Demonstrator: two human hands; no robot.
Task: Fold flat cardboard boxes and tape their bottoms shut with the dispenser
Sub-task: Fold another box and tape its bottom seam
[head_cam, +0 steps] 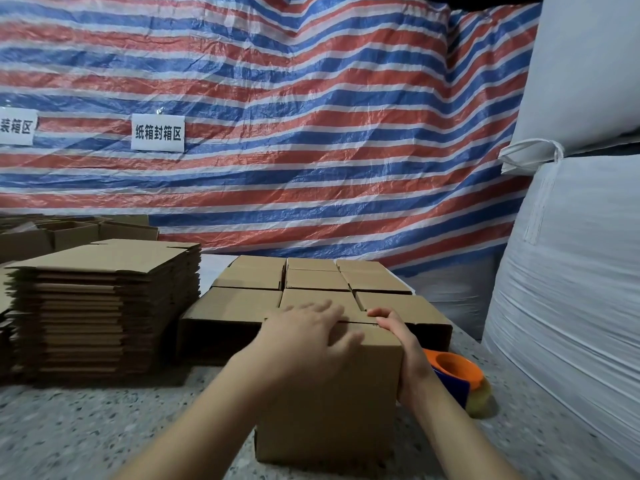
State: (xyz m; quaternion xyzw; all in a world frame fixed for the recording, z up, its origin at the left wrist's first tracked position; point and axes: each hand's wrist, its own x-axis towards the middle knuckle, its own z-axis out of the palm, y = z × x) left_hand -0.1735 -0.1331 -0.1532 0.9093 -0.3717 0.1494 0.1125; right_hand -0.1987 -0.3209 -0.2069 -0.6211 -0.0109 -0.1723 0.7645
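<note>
Cardboard box (329, 393) sits low centre of the head view, flaps folded over but untaped. My left hand (304, 337) lies flat on top, fingers spread, pressing them down. My right hand (405, 355) runs along the box's right side, fingers straight, gripping nothing. Risk: when I lift a palm to fetch the orange dispenser (457, 372), just right of my wrist, the flaps may spring open.

Tape dispenser (460, 379) half behind right hand (410, 358)
</note>
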